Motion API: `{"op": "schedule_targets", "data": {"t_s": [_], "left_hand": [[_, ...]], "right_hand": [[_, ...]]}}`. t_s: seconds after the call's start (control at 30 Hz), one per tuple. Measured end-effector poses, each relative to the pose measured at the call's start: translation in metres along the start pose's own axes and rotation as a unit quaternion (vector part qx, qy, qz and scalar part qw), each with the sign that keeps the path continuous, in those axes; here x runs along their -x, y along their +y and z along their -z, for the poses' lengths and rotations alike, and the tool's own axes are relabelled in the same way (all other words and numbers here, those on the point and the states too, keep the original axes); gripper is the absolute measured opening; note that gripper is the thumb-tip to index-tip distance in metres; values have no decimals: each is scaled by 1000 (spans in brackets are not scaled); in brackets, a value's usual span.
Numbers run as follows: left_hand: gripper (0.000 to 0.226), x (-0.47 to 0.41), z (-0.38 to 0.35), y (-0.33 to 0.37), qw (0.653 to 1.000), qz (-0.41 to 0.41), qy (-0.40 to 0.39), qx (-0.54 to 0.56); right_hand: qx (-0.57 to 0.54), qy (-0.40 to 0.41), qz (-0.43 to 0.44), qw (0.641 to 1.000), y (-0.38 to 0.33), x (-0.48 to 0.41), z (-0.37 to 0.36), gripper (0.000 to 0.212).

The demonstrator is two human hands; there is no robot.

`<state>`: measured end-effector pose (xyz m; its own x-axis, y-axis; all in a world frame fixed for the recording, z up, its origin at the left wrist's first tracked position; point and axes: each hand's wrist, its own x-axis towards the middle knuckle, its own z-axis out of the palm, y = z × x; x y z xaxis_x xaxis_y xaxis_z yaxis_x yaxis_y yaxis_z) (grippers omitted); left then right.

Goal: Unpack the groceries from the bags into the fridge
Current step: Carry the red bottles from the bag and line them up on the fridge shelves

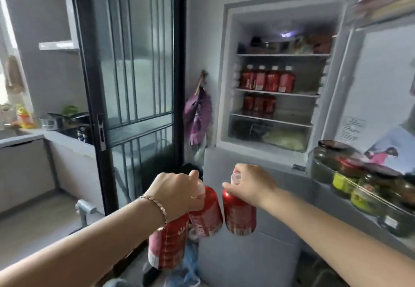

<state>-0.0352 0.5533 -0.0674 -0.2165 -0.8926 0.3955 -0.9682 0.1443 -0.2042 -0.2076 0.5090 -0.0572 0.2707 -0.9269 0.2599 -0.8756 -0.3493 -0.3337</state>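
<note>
Two red drink bottles (170, 241) are gripped by the necks in the left hand (177, 193) and a third bottle (239, 215) by its cap in the right hand (251, 185), mid-carry below the open fridge (228, 84); next, a lift onto the part-filled third shelf (292, 122) seems called for

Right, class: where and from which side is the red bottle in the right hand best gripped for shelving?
Probably the narrow neck under the cap, from above, as the right hand grips the red bottle now. It hangs upright, and its wide base stays free to set down.
</note>
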Motion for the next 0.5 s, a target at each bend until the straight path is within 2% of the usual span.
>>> {"op": "schedule_targets", "data": {"t_s": [0.13,0.27,0.5], "left_hand": [[20,-130,-24,-8,996,-78,-2,45],[19,-241,-38,-3,987,-150,10,63],[26,-407,-87,16,980,-140,64,125]], "right_hand": [[10,52,-76,996,45,-91,22,27],[-42,107,-135,984,92,-171,38,21],[-81,269,-202,938,200,-303,48,34]]}}
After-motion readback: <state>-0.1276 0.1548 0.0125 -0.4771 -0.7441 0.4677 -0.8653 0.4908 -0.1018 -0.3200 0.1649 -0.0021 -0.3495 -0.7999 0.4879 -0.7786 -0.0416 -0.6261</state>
